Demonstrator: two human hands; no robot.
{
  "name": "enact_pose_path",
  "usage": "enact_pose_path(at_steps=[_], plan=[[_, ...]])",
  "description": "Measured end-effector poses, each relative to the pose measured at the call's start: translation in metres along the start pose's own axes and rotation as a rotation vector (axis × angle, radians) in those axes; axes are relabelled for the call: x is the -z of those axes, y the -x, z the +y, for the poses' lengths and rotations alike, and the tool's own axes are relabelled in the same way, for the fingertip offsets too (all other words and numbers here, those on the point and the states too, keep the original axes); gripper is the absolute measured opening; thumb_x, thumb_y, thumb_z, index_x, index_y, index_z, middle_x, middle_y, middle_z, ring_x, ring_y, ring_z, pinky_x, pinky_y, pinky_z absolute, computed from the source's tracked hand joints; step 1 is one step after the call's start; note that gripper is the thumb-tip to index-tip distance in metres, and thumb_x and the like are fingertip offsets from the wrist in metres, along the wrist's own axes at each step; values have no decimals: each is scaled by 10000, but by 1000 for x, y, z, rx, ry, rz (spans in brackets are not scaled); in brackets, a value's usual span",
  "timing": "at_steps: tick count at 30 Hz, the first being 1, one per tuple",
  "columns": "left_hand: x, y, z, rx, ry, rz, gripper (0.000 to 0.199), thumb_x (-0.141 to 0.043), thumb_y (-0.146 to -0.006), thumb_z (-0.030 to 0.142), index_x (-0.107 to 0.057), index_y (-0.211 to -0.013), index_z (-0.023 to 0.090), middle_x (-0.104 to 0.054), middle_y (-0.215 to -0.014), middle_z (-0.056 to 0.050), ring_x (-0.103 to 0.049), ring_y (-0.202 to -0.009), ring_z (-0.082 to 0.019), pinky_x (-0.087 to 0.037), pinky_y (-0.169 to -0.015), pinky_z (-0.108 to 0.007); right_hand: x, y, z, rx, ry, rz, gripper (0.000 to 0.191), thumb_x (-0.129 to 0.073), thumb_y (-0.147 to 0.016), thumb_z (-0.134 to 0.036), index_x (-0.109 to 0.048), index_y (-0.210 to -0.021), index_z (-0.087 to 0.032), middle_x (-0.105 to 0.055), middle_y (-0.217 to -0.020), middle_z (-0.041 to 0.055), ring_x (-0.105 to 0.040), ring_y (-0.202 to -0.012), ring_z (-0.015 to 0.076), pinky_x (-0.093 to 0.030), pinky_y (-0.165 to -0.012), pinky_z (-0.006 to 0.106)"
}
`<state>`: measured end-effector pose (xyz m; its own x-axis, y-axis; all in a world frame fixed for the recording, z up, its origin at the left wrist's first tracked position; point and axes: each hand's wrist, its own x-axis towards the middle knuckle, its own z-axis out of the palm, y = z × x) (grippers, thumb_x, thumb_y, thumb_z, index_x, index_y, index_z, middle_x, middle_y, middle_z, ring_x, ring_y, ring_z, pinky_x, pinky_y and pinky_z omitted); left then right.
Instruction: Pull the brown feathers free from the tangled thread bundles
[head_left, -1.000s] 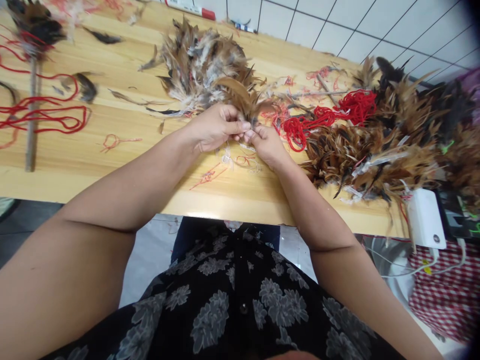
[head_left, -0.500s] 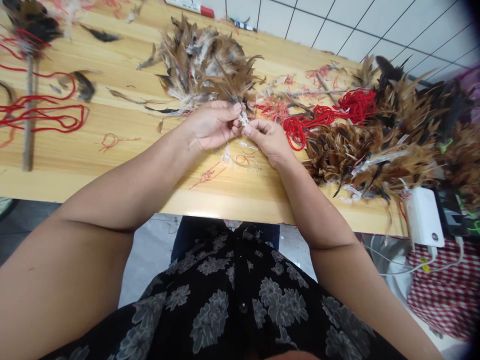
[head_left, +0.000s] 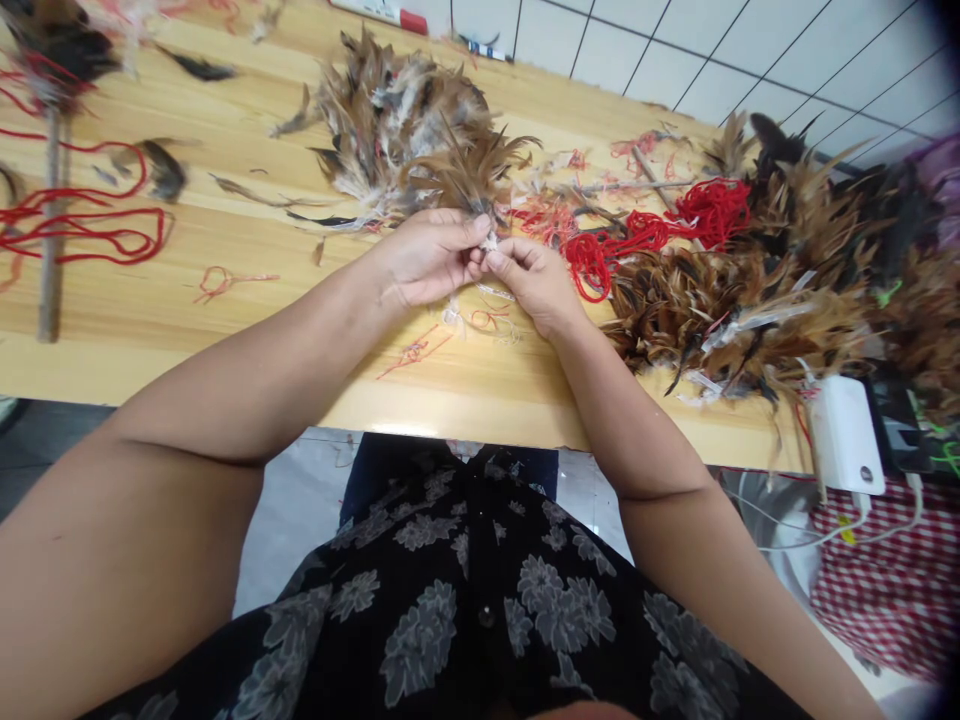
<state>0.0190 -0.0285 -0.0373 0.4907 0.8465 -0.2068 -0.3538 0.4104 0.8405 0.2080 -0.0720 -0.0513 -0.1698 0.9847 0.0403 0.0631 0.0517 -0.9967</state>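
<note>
A small bunch of brown feathers [head_left: 476, 170] fans out above my fingers, its pale quill ends pointing toward me. My left hand [head_left: 442, 255] pinches the bunch just above those ends, thumb on top. On the other side, my right hand [head_left: 531, 275] has thumb and forefinger closed at the tips of the quills, close against the left fingers. Behind the bunch lies a large pile of brown and grey feathers [head_left: 412, 110]. Thin loops of white and pink string [head_left: 487, 318] lie on the wooden table [head_left: 465, 395] just below my hands.
Red cord [head_left: 712, 212] and heaped brown feathers [head_left: 690, 305] lie to the right, near a white power bank [head_left: 846, 432] with cables. At the left, a stick [head_left: 51, 220] with dark feathers lies among red cord loops [head_left: 112, 245]. A marker [head_left: 379, 12] rests by the tiled wall.
The held feather bunch has shifted slightly to the right and turned a little. Less of its pale ends shows between my fingers. Both hands stay in nearly the same place.
</note>
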Motion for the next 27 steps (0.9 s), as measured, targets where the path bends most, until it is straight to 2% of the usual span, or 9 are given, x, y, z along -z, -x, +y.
enact_pose_path(at_steps=[3,6,9,12,14,17,20,22,27], plan=[[0,0,3,-25,-13,13,512,-938,-1229,149,-752,-752,137,-669,-714,-4,-694,-629,-89,-590,-683,-178,1,0,-1,-8,-19,2,575,-1053,-982,-712,-748,-855,-242,-889,-1025,48,-849,-1137,211,-712,-1115,368],[1,2,5,-66,-78,1,528,-1015,-1173,163,-728,-730,148,-690,-733,-8,-688,-654,-103,-601,-709,-212,2,0,-2,-22,-49,-26,576,-1050,-975,-742,-781,-886,-240,-896,-997,51,-851,-1110,211,-712,-1025,338],[6,3,4,-114,-166,-53,495,-1057,-1140,193,-775,-733,164,-732,-746,-30,-635,-672,-120,-593,-721,-260,3,2,-6,-15,-67,-62,629,-1050,-935,-812,-819,-900,-228,-889,-946,50,-836,-1016,193,-700,-946,313],[12,1,3,-156,-246,-90,464,-1120,-1096,317,-812,-773,192,-778,-781,-43,-624,-716,-155,-605,-757,-309,5,4,-11,-26,-44,-61,697,-1045,-888,-883,-822,-884,-222,-807,-807,15,-771,-870,166,-651,-824,285],[17,-2,0,-160,-303,-72,502,-1172,-1041,378,-784,-775,203,-756,-760,-32,-643,-730,-171,-602,-764,-322,7,3,-12,-38,-30,-66,731,-1057,-842,-915,-805,-860,-229,-735,-733,-17,-706,-793,147,-604,-750,269],[21,-7,-5,-159,-359,-30,557,-1222,-975,326,-735,-741,190,-715,-731,-15,-667,-727,-158,-559,-748,-306,12,0,-7,-48,-24,-104,766,-1096,-765,-927,-775,-837,-236,-655,-698,-52,-605,-733,119,-546,-690,260],[23,-10,-12,-188,-374,-23,519,-1218,-972,273,-768,-738,167,-768,-788,-25,-669,-742,-137,-533,-754,-290,15,-4,2,-51,-17,-114,780,-1115,-756,-908,-719,-805,-238,-583,-690,-68,-547,-721,106,-520,-686,266],[23,-11,-15,-211,-365,-42,503,-1224,-970,292,-786,-758,165,-787,-809,-30,-665,-764,-140,-530,-769,-293,14,-4,5,-50,-19,-102,779,-1103,-794,-895,-685,-794,-237,-583,-710,-60,-577,-754,111,-545,-722,269],[18,-6,-11,-226,-333,-148,602,-1278,-881,504,-756,-789,219,-750,-792,-15,-657,-794,-189,-548,-813,-356,5,0,2,-50,-54,-49,755,-1046,-891,-890,-690,-866,-224,-773,-889,14,-771,-980,175,-667,-858,288]])
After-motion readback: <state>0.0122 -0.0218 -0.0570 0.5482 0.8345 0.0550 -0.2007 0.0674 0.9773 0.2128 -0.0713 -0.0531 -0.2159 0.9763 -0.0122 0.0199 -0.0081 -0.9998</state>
